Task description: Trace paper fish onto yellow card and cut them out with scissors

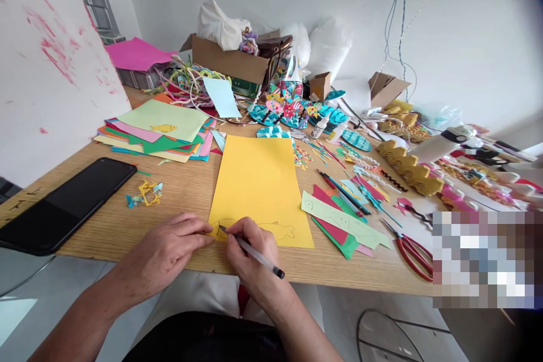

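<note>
A yellow sheet of paper (258,181) lies in front of me on the wooden table, with fish outlines drawn along its near edge. My right hand (254,246) grips a pen (261,258) with a clear barrel and black end, its tip on the paper near the lower left. Flat beside it, my left hand (173,243) rests with fingers stretched out, the fingertips on the paper's lower left corner. To the right, a pale green strip (343,219) bears more drawn fish, on top of red and green paper pieces.
A black phone (68,201) lies at the left, near yellow and blue paper scraps (148,192). Behind them is a stack of coloured paper (156,119). Red-handled scissors (411,249) lie at the right. Glue bottles (320,126) and a cardboard box (229,62) stand farther back.
</note>
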Tool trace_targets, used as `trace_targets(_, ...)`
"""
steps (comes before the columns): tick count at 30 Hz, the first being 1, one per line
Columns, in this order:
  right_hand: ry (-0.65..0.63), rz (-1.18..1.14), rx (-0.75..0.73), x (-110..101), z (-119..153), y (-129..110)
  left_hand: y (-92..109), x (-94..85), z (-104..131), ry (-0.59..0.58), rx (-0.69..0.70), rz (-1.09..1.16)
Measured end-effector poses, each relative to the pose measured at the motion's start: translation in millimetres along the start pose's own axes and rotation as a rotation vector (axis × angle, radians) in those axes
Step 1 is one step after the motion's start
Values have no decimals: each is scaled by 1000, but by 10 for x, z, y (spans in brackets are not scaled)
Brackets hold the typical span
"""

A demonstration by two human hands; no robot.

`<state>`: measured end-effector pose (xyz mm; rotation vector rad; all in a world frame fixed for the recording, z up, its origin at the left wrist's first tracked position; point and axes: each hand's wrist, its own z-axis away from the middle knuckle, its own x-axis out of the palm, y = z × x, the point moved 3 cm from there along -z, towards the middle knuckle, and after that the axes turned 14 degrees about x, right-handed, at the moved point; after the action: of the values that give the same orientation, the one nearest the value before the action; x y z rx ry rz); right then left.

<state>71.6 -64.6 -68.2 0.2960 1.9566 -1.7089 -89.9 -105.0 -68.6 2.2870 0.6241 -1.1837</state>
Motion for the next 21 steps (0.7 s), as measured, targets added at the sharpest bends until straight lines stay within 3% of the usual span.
trace_targets(8, -77, -45, 14, -34, 33, -28, -7, 4, 8, -3, 0, 15)
trace_targets(21, -57, -59, 3, 20, 15, 55, 25, -19, -20, -35, -30, 21)
